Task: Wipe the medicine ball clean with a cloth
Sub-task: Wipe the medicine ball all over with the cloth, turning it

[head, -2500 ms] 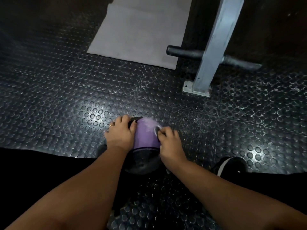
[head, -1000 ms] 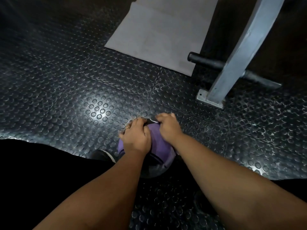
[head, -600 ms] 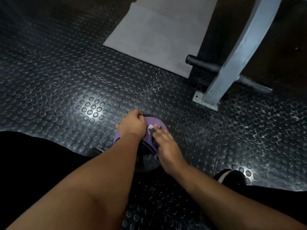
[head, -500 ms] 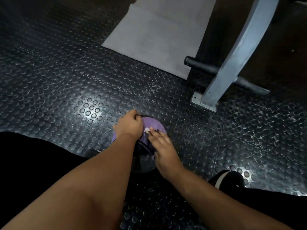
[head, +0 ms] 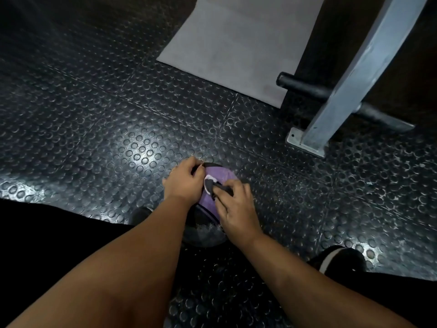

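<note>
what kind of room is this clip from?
Most likely a gym: black studded rubber floor, a steel equipment frame on a floor plate, and a purple medicine ball.

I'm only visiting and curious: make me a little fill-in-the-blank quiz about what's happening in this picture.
1. The medicine ball is black and ____.
2. The right hand holds a dark cloth against it, while the left hand grips the bare ____.
3. Beyond the ball lies a flat ____ mat.
4. The metal post stands on the person's ____ side.

Missing words: purple; ball; grey; right.
</note>
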The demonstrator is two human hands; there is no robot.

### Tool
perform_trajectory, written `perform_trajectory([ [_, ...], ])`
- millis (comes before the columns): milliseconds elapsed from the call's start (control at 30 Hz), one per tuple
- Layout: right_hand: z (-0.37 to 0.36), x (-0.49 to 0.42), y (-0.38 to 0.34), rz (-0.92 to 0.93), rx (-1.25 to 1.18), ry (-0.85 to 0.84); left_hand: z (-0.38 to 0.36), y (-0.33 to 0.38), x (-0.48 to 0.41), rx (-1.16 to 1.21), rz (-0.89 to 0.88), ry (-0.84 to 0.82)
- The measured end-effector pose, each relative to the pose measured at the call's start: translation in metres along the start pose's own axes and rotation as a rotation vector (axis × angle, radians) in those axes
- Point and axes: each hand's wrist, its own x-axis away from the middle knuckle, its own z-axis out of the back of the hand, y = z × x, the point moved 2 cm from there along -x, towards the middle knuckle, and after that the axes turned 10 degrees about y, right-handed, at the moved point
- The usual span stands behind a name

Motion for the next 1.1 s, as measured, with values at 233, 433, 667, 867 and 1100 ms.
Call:
perform_trajectory([
  [233, -0.02, -0.058, 0.041, -0.346, -0.032, -0.038, -0.001, -0.001, 0.004, -0.048, -0.056, -0.022],
  [433, -0.038, -0.087, 0.064, -0.496, 0.014, -0.234, -0.002, 0.002, 0.006, -0.045, -0.033, 0.006],
  [667, -0.012, -0.034, 0.019, -0.292, 0.0, 0.01, 0.002, 0.003, -0.006, 0.005, 0.096, 0.005],
  [867, -0.003, -0.012, -0.002, -0.108, -0.041, -0.009, 0.004, -0.004, -0.011, 0.041, 0.069, -0.001],
  [1100, -0.027, -0.077, 0.055, -0.38, -0.025, -0.13, 0.0, -0.001, 0.001, -0.004, -0.028, -0.001],
])
